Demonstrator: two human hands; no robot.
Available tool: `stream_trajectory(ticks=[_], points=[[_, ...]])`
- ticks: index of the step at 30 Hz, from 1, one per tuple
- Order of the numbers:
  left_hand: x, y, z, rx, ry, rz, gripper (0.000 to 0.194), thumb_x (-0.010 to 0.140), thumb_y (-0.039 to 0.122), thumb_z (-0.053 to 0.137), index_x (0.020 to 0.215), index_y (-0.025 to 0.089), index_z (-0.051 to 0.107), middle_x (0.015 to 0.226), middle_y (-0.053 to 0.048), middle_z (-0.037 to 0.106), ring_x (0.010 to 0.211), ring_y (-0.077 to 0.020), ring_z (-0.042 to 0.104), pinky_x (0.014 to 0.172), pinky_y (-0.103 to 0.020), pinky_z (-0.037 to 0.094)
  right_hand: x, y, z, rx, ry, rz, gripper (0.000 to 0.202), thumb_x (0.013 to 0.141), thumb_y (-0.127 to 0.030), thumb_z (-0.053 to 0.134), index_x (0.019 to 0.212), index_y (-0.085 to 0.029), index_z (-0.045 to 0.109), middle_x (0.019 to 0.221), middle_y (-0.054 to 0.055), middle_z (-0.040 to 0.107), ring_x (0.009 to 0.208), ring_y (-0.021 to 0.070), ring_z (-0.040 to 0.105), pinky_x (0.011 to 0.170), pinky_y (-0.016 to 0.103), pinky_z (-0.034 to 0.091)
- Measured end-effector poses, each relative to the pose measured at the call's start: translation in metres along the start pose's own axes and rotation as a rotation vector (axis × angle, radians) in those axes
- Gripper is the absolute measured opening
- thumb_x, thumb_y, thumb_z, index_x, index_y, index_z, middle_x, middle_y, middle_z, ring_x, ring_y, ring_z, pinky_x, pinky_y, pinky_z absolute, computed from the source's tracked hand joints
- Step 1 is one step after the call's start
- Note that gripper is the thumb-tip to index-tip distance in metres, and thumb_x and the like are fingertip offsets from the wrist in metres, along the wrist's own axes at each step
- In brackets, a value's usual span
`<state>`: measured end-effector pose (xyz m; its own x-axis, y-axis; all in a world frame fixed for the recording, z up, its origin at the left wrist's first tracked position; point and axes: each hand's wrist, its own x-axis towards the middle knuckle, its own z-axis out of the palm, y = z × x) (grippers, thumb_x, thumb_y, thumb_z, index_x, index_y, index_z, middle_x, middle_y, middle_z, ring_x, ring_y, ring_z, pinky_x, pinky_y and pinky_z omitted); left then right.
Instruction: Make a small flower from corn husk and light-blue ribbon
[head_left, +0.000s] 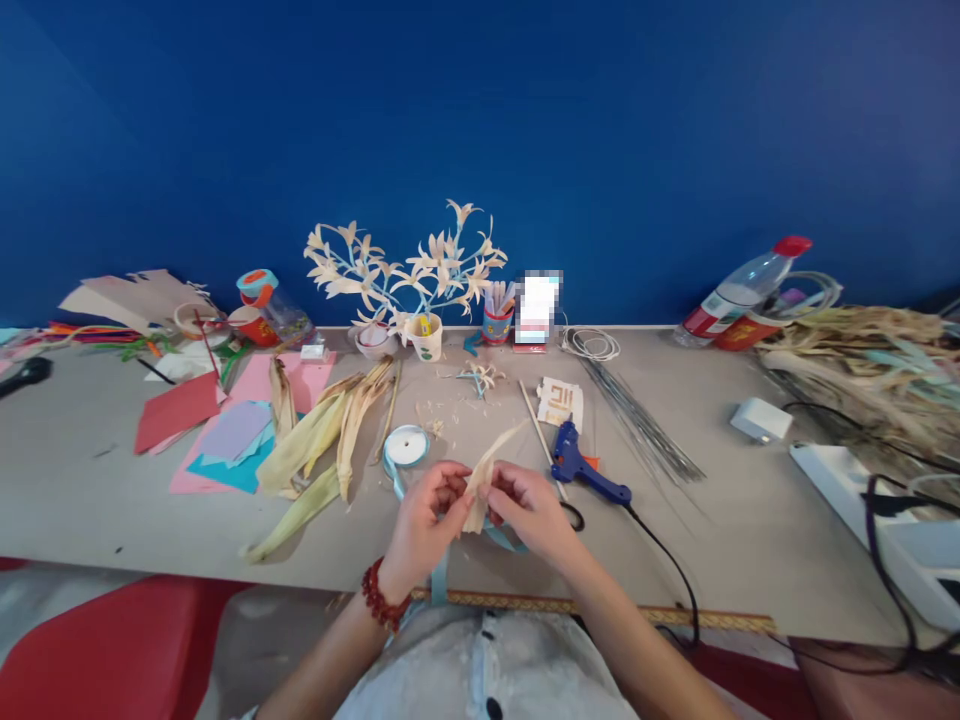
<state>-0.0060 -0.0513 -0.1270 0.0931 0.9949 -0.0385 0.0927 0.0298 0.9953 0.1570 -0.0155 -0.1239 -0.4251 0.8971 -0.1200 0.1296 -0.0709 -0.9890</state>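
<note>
Between my two hands, close to the table's front edge, a pale strip of corn husk (484,490) stands with its pointed tip up. My left hand (433,515) pinches it from one side, fingers curled, and my right hand (525,505) grips the other side. A roll of light blue ribbon (406,447) lies just beyond my left hand; its loose ribbon (439,578) runs down under my hands. To the right rests a blue glue gun (581,465). More dried corn husks (319,445) are spread out on the left.
Husk flowers (442,265) stand in a white cup (427,340) at the back. Coloured paper (169,415) lies on the left, thin wires (645,420) on the right. A bottle (739,290) leans near the wall. The glue gun's cord (671,555) trails toward a power strip (862,520).
</note>
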Motion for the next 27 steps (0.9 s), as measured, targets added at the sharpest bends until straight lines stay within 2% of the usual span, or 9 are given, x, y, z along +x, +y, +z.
stream_trajectory(ticks=[3,7,11,14,21,27], points=[[0.0036,0.0014,-0.0008,-0.043,-0.033,-0.045,0.023,0.087,0.034,0.057,0.101,0.017,0.054,0.075,0.0,0.057,0.053,-0.0075,0.049,0.045,-0.018,0.04,0.0005,0.0005,-0.0014,0.043,-0.036,0.008,0.022,0.087,-0.035,0.055,0.072,-0.019,0.052,0.058,-0.005,0.049,0.049,0.01,0.051,0.047,0.02,0.038],[0.006,0.0006,-0.0015,-0.053,0.031,-0.067,0.019,0.086,0.035,0.058,0.09,0.017,0.055,0.071,0.002,0.056,0.052,-0.0073,0.049,0.045,-0.018,0.04,0.0009,0.0026,-0.0027,0.053,-0.076,0.058,0.018,0.085,-0.034,0.058,0.078,-0.018,0.057,0.063,-0.002,0.056,0.05,0.01,0.053,0.047,0.02,0.041],[0.006,-0.001,0.0,-0.057,0.077,-0.046,0.018,0.086,0.034,0.059,0.089,0.017,0.055,0.072,0.002,0.056,0.056,-0.0081,0.052,0.05,-0.018,0.042,0.0006,0.0029,-0.0016,0.111,-0.098,0.101,0.016,0.083,-0.032,0.059,0.078,-0.017,0.059,0.068,0.001,0.064,0.049,0.0097,0.053,0.047,0.021,0.042],[0.0054,0.0004,0.0006,-0.03,0.09,-0.024,0.017,0.086,0.034,0.059,0.089,0.017,0.055,0.074,0.001,0.057,0.059,-0.0087,0.053,0.052,-0.018,0.043,-0.0002,0.0029,-0.0006,0.163,-0.089,0.099,0.015,0.081,-0.031,0.06,0.075,-0.017,0.057,0.065,-0.001,0.063,0.048,0.0091,0.052,0.047,0.02,0.041],[0.0054,0.0066,-0.0026,-0.01,-0.021,-0.06,0.02,0.087,0.037,0.057,0.084,0.017,0.056,0.069,0.002,0.055,0.057,-0.0097,0.054,0.051,-0.02,0.048,-0.0023,0.0011,-0.001,0.136,-0.051,0.071,0.019,0.082,-0.031,0.059,0.07,-0.018,0.052,0.062,-0.003,0.06,0.048,0.0085,0.052,0.046,0.019,0.04],[0.0041,0.0046,-0.0034,0.064,-0.011,-0.055,0.022,0.088,0.037,0.056,0.078,0.017,0.053,0.065,0.003,0.052,0.052,-0.0087,0.053,0.047,-0.019,0.047,-0.0025,-0.0006,-0.0009,0.09,-0.068,0.079,0.017,0.082,-0.029,0.058,0.07,-0.019,0.05,0.062,-0.003,0.061,0.047,0.0088,0.053,0.046,0.019,0.039]])
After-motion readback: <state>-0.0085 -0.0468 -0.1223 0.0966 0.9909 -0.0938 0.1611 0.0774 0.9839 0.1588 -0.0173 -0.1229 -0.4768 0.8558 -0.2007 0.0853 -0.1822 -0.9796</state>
